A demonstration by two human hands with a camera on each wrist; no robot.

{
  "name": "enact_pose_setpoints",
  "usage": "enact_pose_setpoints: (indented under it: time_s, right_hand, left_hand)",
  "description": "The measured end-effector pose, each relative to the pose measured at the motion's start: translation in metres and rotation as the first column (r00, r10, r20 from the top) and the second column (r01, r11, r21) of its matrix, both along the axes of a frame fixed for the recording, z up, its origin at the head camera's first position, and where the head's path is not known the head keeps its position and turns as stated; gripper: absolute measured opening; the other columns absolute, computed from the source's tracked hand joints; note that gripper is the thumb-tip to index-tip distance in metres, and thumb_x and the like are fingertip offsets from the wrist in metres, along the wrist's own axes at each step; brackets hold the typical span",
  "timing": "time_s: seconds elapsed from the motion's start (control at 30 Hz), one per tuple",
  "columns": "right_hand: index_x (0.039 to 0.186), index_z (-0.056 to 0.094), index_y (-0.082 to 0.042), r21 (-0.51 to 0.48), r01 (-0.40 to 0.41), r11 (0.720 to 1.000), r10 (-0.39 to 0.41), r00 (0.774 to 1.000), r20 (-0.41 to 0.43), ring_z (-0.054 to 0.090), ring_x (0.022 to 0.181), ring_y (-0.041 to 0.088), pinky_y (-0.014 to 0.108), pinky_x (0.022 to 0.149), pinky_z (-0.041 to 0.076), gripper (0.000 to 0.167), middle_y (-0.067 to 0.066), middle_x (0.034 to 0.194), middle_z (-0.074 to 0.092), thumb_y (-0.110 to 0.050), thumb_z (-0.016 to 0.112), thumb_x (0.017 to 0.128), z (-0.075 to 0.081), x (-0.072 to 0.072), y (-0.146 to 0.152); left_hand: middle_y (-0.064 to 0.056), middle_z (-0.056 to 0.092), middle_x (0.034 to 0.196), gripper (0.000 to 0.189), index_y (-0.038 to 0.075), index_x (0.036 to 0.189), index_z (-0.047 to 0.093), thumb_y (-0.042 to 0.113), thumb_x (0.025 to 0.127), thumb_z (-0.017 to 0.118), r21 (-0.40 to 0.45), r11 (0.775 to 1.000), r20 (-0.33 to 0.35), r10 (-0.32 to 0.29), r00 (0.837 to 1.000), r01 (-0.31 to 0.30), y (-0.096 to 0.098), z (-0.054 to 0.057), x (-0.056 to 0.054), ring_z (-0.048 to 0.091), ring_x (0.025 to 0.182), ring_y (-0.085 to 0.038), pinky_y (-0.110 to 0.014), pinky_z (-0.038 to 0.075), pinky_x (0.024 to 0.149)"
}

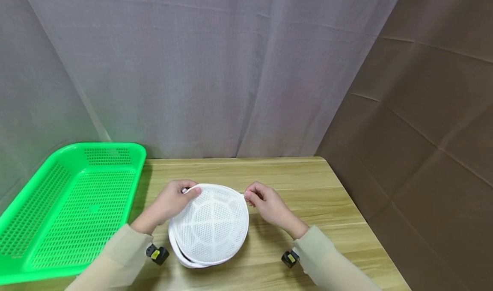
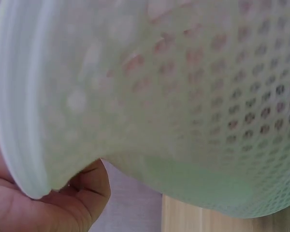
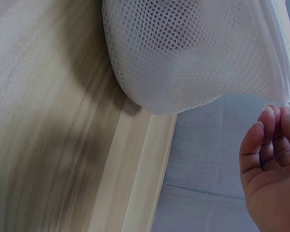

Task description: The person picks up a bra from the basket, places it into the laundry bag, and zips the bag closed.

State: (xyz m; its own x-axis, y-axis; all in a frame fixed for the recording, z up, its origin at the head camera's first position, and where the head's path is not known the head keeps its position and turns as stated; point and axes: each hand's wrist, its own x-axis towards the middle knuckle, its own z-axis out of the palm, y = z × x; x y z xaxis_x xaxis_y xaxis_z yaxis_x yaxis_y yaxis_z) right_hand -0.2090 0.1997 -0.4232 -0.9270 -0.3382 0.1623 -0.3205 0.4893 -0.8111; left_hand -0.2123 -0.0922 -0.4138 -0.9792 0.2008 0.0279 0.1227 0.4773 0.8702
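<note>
A round white mesh laundry bag (image 1: 212, 227) is held over the wooden table, its flat mesh face turned up and a banded rim round it. My left hand (image 1: 173, 200) grips the rim at the upper left, thumb on top. In the left wrist view, that hand (image 2: 43, 205) has its fingers curled behind the bag's edge (image 2: 26, 106). At the bag's right edge, my right hand (image 1: 269, 205) pinches a small piece at the zipper seam. The right wrist view shows these fingertips together at the corner of the mesh bag (image 3: 169, 63); the pinched piece is mostly hidden.
A large green plastic basket (image 1: 132, 197) with perforated walls stands at the left of the wooden table (image 1: 308, 175). Grey cloth (image 1: 192, 68) hangs behind the table, and a brown covering (image 1: 423, 154) rises along its right side.
</note>
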Motion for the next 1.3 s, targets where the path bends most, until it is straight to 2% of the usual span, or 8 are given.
enact_pose_setpoints:
  time_s: [0.23,0.43,0.63,0.73,0.8,0.9,1.1,1.3]
  right_hand:
    - [0.089,0.061,-0.009,-0.03,-0.003,1.0,0.002,1.0,-0.021,0.058,0.073,0.026,0.026,0.06,0.047,0.012,0.003,0.078,0.059,-0.015,0.056,0.098,-0.005,-0.001,0.003]
    - [0.088,0.061,-0.011,-0.041,0.005,0.999,-0.007,0.998,-0.054,0.056,0.07,0.019,0.026,0.059,0.047,0.013,0.009,0.078,0.06,-0.017,0.056,0.099,-0.003,-0.004,0.007]
    - [0.09,0.061,-0.004,-0.081,0.054,0.995,-0.059,0.996,-0.06,0.058,0.072,0.028,0.026,0.061,0.048,0.014,0.005,0.077,0.059,-0.014,0.056,0.098,0.003,-0.007,0.01]
    - [0.09,0.061,0.0,-0.079,0.078,0.994,-0.084,0.994,-0.067,0.057,0.073,0.033,0.026,0.061,0.047,0.013,0.011,0.078,0.059,-0.009,0.056,0.098,0.014,-0.004,0.007]
    - [0.091,0.06,0.003,-0.081,0.097,0.992,-0.102,0.992,-0.067,0.056,0.073,0.035,0.026,0.061,0.047,0.012,0.016,0.079,0.059,-0.006,0.055,0.098,0.024,0.0,0.004]
    - [0.092,0.06,0.006,-0.091,0.126,0.988,-0.132,0.99,-0.056,0.056,0.075,0.037,0.025,0.062,0.047,0.012,0.021,0.08,0.059,-0.003,0.054,0.098,0.036,0.003,0.0]
    - [0.093,0.064,0.002,-0.119,0.198,0.973,-0.202,0.979,-0.021,0.058,0.076,0.036,0.023,0.061,0.047,0.013,0.017,0.079,0.06,-0.008,0.057,0.097,0.012,-0.015,0.01]
    - [0.093,0.065,-0.005,-0.137,0.172,0.976,-0.179,0.983,-0.044,0.059,0.074,0.027,0.027,0.063,0.05,0.011,0.007,0.077,0.06,-0.012,0.058,0.097,0.002,-0.021,0.011]
  left_hand:
    - [-0.007,0.066,0.101,0.02,0.005,0.102,0.07,0.023,0.094,0.064,0.057,0.995,0.004,0.078,0.997,-0.078,-0.004,-0.004,-0.003,0.054,0.088,-0.02,-0.032,0.045,0.074]
    - [-0.008,0.064,0.095,0.024,0.002,0.104,0.07,0.023,0.094,0.064,0.144,0.983,0.062,0.105,0.993,-0.113,-0.004,-0.004,-0.003,0.056,0.082,-0.018,-0.03,0.048,0.068]
    - [-0.009,0.062,0.092,0.028,0.001,0.107,0.068,0.025,0.095,0.063,0.176,0.968,0.132,0.156,0.979,-0.178,-0.004,-0.005,-0.003,0.055,0.081,-0.018,-0.028,0.049,0.066]
    - [-0.009,0.062,0.092,0.028,0.001,0.108,0.068,0.025,0.095,0.062,0.2,0.962,0.162,0.157,0.974,-0.188,-0.003,-0.006,-0.003,0.056,0.081,-0.019,-0.028,0.049,0.065]
    - [-0.01,0.062,0.093,0.028,0.001,0.108,0.068,0.025,0.095,0.063,0.22,0.959,0.166,0.144,0.976,-0.179,-0.002,-0.006,-0.003,0.056,0.081,-0.019,-0.028,0.05,0.065]
    - [-0.011,0.063,0.096,0.029,0.0,0.109,0.066,0.026,0.095,0.063,0.24,0.963,0.17,0.079,0.982,-0.119,-0.002,-0.005,-0.001,0.057,0.084,-0.02,-0.029,0.051,0.069]
    - [-0.008,0.064,0.1,0.037,0.006,0.112,0.064,0.039,0.098,0.055,0.207,0.978,0.192,-0.052,0.98,0.011,-0.005,0.003,0.001,0.059,0.093,-0.021,-0.036,0.05,0.081]
    - [-0.006,0.064,0.099,0.044,0.009,0.105,0.064,0.051,0.095,0.055,0.138,0.989,0.148,-0.073,0.986,0.053,-0.002,0.011,-0.001,0.058,0.092,-0.021,-0.038,0.049,0.08]
